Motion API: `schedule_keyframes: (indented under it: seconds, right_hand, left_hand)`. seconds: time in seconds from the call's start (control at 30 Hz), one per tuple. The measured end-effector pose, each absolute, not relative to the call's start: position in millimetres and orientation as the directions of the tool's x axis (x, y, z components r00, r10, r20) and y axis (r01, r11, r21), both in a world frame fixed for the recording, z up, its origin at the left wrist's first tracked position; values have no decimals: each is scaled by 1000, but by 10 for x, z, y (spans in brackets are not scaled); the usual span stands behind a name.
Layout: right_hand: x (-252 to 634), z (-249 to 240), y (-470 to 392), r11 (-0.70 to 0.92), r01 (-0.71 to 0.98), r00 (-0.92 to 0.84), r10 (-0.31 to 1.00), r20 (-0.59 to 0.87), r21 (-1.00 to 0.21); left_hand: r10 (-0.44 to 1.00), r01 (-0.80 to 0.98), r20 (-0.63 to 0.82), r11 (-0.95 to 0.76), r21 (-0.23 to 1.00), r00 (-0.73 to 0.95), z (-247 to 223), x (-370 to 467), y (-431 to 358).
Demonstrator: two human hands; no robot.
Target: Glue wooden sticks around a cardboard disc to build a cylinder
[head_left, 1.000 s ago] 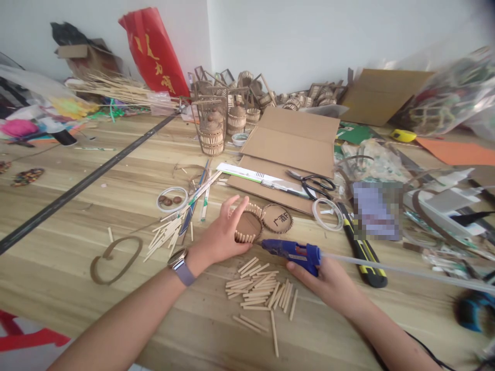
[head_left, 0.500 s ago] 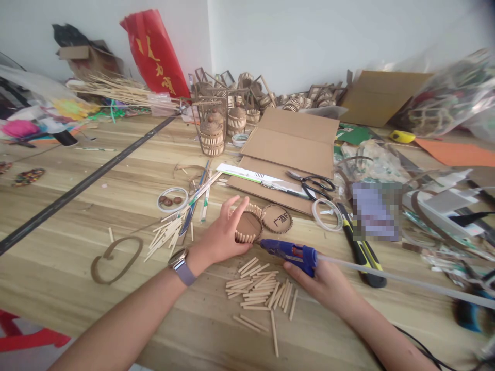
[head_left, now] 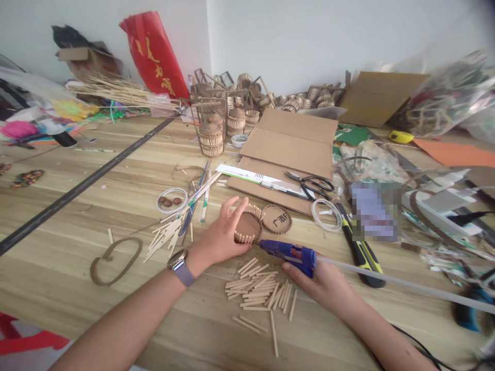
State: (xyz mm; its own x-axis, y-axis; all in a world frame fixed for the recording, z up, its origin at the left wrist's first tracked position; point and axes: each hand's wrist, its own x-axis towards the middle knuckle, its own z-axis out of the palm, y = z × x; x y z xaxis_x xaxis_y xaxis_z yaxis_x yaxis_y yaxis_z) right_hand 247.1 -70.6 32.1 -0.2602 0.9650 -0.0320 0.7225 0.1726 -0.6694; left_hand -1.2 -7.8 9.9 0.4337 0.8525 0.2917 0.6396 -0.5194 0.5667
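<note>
against a pale wall, little stick baskets and a red bag crowd the back of the wooden bench, with flattened cardboard and black scissors nearer the middle. closer in, the left hand curls around a small round base edged with short upright sticks, its raised fingers spread, beside a round lettered disc. the right hand grips a blue glue gun, its nozzle right by the base's edge, above a loose pile of cut sticks.
</note>
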Motion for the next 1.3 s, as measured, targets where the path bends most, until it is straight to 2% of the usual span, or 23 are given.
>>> schedule_keyframes:
  seconds: [0.63,0.9,1.03,1.13,1.23,1.3]
  right_hand:
    - [2473,309,-709,164,738,-244,969,-32,-654]
    - [2478,295,-700,197,740,-205,977,63,-643]
    - [2565,312,-646,69,683,-48,998,50,-728]
    - [2701,315,-569,-121,535,55,993,-108,-836]
    - [2856,343,-486,-277,332,49,960,-277,-902]
    - [2950,383,-447,-299,344,33,951,-306,-890]
  left_hand:
    - [844,640,307,-534,553,439,81,-14,-68]
    - [847,647,292,-529,550,444,88,-11,-70]
    - [848,650,281,-526,549,449,106,-10,-79]
    - [842,641,286,-535,550,457,118,-6,-82]
    - [839,634,291,-540,553,460,119,-5,-82]
    - [841,632,286,-535,560,458,116,-7,-81]
